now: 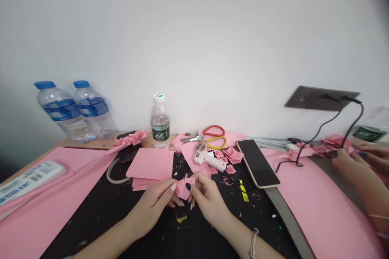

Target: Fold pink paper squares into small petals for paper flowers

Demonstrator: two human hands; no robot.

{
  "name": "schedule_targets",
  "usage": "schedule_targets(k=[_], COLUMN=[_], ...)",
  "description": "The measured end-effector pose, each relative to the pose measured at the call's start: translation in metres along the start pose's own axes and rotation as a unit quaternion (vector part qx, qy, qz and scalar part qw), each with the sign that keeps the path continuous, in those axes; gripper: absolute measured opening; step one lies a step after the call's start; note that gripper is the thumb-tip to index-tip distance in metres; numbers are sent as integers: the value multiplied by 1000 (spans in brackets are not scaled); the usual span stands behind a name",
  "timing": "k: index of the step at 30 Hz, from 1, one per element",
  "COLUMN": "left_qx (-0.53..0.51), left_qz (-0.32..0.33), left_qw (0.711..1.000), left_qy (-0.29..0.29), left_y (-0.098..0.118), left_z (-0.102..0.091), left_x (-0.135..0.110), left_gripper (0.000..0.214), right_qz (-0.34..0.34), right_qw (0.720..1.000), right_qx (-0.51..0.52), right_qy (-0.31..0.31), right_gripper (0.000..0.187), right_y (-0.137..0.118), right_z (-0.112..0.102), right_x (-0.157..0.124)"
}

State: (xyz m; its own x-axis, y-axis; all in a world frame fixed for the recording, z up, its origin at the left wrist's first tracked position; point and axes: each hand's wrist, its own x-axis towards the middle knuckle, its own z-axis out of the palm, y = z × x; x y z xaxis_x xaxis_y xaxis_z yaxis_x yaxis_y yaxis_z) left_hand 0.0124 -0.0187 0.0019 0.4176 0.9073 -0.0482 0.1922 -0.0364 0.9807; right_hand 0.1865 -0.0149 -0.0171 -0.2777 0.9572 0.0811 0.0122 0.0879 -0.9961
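Both my hands pinch a small folded pink paper piece [184, 186] just above the black mat [121, 210]. My left hand [154, 202] grips its left side with thumb and fingers closed. My right hand [206, 198], with dark nails and a bracelet on the wrist, holds its right side. A stack of pink paper squares [150, 164] lies just beyond the hands. A white glue gun [209, 160] rests behind the folded piece, with small folded pink flowers [233, 154] beside it.
Scissors with red and yellow handles [212, 136], a phone [257, 162], a small water bottle [160, 121] and two large bottles [75, 109] stand at the back. A power strip [27, 178] lies left. Another person's hands [361, 158] work at the right with pink paper; cables run to a wall socket [319, 98].
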Motion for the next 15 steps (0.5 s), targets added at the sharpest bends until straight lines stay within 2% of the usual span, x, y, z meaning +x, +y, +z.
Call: schedule_targets(k=[8,15], left_qx=[-38,-25], left_qz=[-30,-11], left_qw=[999,999], left_qy=[-9,-25], left_y=[-3,1], left_z=[3,2], left_x=[2,2], left_gripper=[34,22], right_qz=[1,-2], right_qw=[1000,1000], right_qx=[-5,-6], right_qy=[-2,1], right_gripper=[8,7], right_y=[1,2], right_z=[-1,0], right_x=[1,-1])
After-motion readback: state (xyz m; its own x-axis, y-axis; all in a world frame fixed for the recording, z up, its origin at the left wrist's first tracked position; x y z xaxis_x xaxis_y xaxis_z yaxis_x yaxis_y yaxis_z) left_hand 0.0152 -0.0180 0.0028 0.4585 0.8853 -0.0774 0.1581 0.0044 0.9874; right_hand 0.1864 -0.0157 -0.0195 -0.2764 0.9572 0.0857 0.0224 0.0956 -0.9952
